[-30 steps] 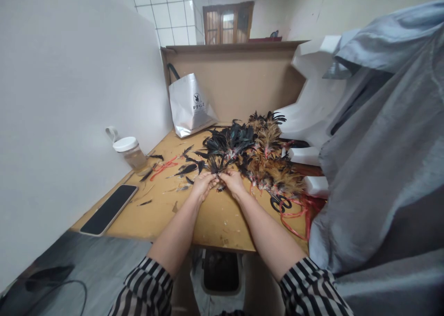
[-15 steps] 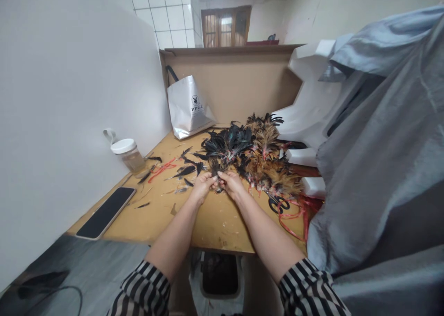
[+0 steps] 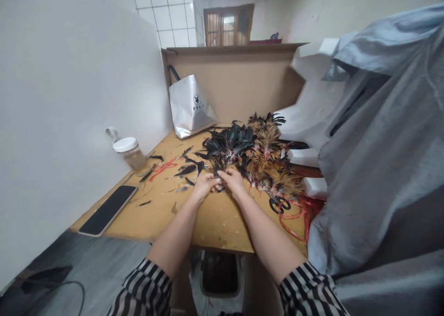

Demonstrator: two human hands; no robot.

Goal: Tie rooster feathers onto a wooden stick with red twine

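The left hand (image 3: 205, 185) and right hand (image 3: 232, 181) pinch a small feather bunch (image 3: 217, 163) over the surface (image 3: 222, 228), near black feathers (image 3: 231, 139). Brown bunches (image 3: 270, 172) at right seem done; the pinched one looks unfinished, and loose feathers (image 3: 186, 170) lie scattered left.

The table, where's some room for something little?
Mostly bare: the front strip between the phone and left forearm, and the patch between that forearm and the right forearm, though tiny bits lie there. Crowded: the right side, with feather bunches, scissors and red string, and further back left, with loose feathers and red strips.
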